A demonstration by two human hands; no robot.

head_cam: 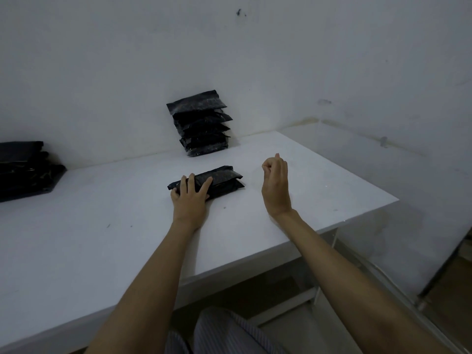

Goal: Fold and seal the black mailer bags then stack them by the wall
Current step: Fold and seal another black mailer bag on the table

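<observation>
Lying on the white table (102,251), a folded black mailer bag (219,178) is pressed down at its left end by the left hand (190,201). The fingers (205,186) of that hand are spread flat over the bag's top, with the thumb tucked against its left edge; the bag is held down under an open palm rather than clasped. The right hand (275,186) is raised just above the table to the right of the bag, apart from it. Its fingers are curled loosely inward toward the thumb, and nothing can be seen held in them.

Behind the bag, a stack of folded black bags (201,123) is seen against the white wall (255,60), leaning slightly with the upper ones resting on the wall. At the left edge of the view, another pile of dark bags (24,169) is lying on the table, well apart from the others. Striped fabric (224,333) is visible at the bottom, below the table edge.
</observation>
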